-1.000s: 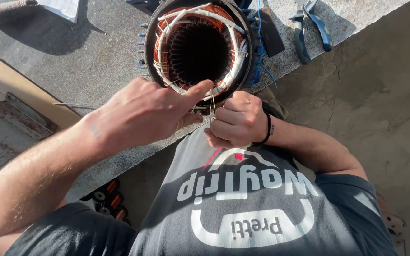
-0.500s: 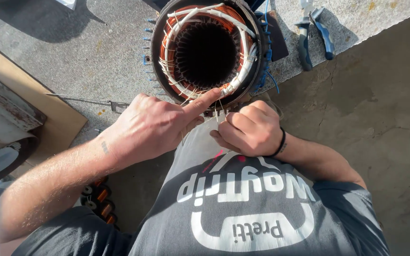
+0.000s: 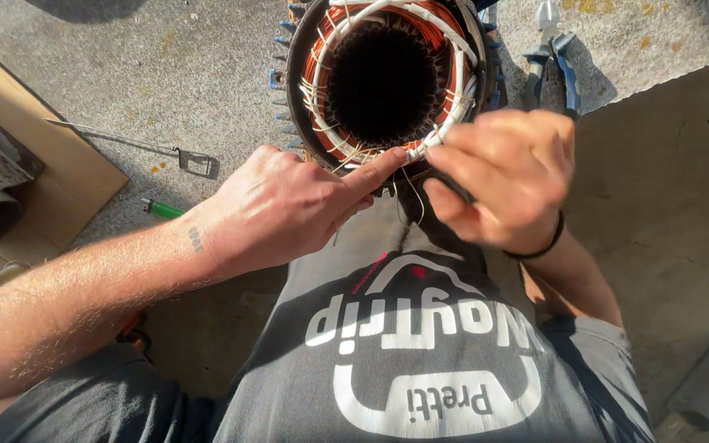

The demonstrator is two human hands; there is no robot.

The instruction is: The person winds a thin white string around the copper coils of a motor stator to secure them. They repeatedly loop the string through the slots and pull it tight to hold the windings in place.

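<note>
I see the stator (image 3: 387, 82) top centre, just above both hands; left hand (image 3: 289, 205) points, fingertip on its lower rim, while right hand (image 3: 502, 176) pinches the white lacing (image 3: 445, 135) there.

A rough grey concrete surface (image 3: 166, 74) carries everything. At twelve o'clock the round motor stator (image 3: 387, 78) with copper windings stands on it. Blue-handled pliers (image 3: 553, 61) lie at one o'clock, just beside the stator. At ten o'clock lie a thin metal tool (image 3: 137, 148) and a green lighter (image 3: 160, 209), and a flat wooden board (image 3: 51, 176) sits at nine o'clock.
</note>
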